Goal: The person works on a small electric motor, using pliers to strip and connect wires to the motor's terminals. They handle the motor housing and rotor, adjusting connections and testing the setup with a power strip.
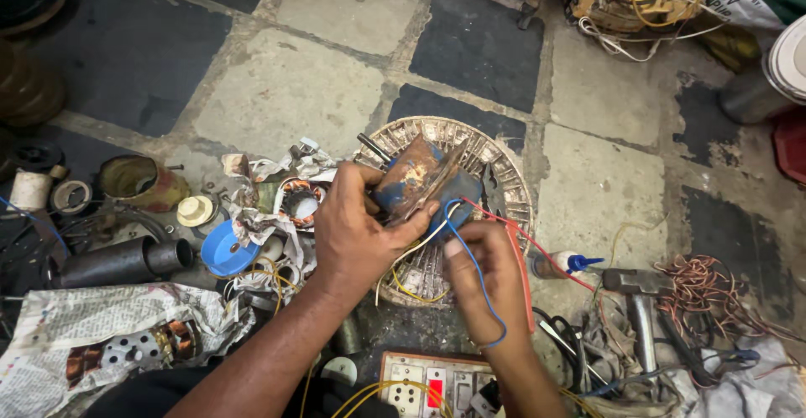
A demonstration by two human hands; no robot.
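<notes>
Left hand (357,229) clamps the rusty blue motor (424,185) above the round fan grille (504,179); right hand (487,275) pinches its wires (470,250). Best kept steady, leads untangled.

Small blue motor (428,185), rusted, gripped in left hand (357,229) above round wound stator (495,166); blue wire (478,275) pinched by right hand (487,279). Hammer (638,296), tiled floor (285,91).
</notes>
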